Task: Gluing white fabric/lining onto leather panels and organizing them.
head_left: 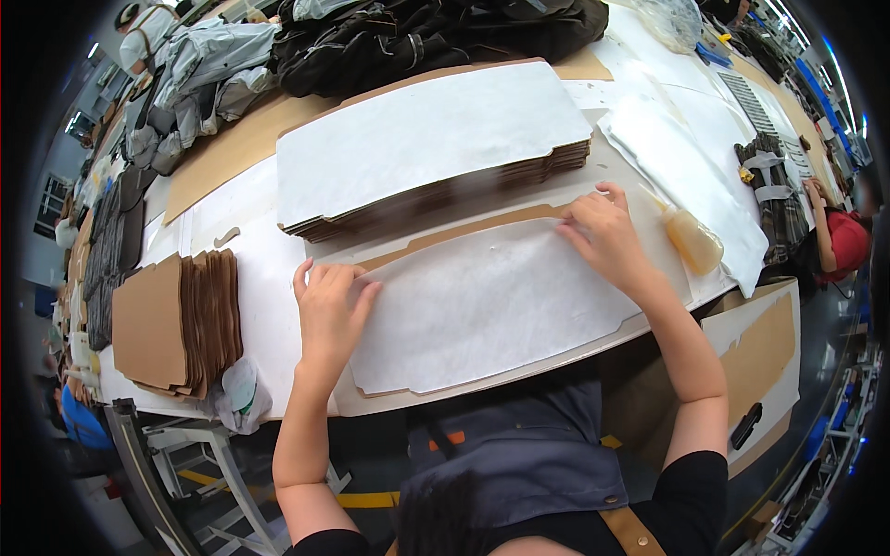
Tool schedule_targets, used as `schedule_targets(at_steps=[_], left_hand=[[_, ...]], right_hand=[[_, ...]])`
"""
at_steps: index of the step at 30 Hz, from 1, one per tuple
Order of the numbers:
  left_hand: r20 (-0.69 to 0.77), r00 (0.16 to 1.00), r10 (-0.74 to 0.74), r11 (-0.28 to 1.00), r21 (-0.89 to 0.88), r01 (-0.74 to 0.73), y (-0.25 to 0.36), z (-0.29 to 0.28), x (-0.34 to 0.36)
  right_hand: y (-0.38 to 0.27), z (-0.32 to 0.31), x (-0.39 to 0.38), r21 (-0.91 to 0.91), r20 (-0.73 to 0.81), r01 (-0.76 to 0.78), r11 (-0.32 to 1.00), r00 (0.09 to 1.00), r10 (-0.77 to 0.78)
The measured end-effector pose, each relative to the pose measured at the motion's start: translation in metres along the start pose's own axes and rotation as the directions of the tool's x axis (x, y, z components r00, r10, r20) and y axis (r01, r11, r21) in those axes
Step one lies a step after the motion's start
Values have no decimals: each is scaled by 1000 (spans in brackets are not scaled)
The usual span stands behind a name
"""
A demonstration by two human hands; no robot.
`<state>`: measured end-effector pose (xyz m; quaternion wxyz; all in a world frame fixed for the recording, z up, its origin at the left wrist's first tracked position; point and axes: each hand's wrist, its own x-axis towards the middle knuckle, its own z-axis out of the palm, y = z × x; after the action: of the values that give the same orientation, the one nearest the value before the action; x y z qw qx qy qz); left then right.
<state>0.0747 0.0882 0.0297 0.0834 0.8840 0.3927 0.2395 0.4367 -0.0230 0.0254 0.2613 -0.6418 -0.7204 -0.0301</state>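
A white sheet (482, 306) lies over a brown cardboard panel (445, 243) in front of me, and a strip of the brown shows along its far edge. My left hand (331, 295) is at the sheet's far left corner, with thumb and fingers pinching its edge. At the far right corner my right hand (604, 232) pinches the edge between thumb and fingers, its other fingers raised. Just beyond is a thick stack of similar panels (436, 130), the top one white-faced with brown edges beneath.
Stacked brown cardboard pieces (153, 320) stand on the left. On the right lies a bottle of yellowish liquid (692, 241) beside white plastic sheeting (686, 176). Dark garments (417, 42) and grey garments (209, 69) are heaped at the back. A person in red (845, 232) is at far right.
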Motion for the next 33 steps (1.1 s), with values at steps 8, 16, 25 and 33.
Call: schedule_targets(at_steps=[8, 16, 25, 33], left_hand=[[-36, 999, -17, 997, 79, 20, -11, 14, 0], [-55, 998, -31, 992, 118, 38, -10, 19, 1], [-47, 998, -36, 989, 145, 43, -7, 19, 2], [7, 997, 74, 984, 162, -75, 19, 19, 10]], right_hand=[[3, 9, 5, -54, -29, 38, 998, 999, -39], [0, 12, 7, -99, -46, 58, 993, 997, -63], [-2, 13, 8, -129, -35, 67, 989, 997, -72], [-2, 14, 7, -135, -41, 62, 989, 997, -68]])
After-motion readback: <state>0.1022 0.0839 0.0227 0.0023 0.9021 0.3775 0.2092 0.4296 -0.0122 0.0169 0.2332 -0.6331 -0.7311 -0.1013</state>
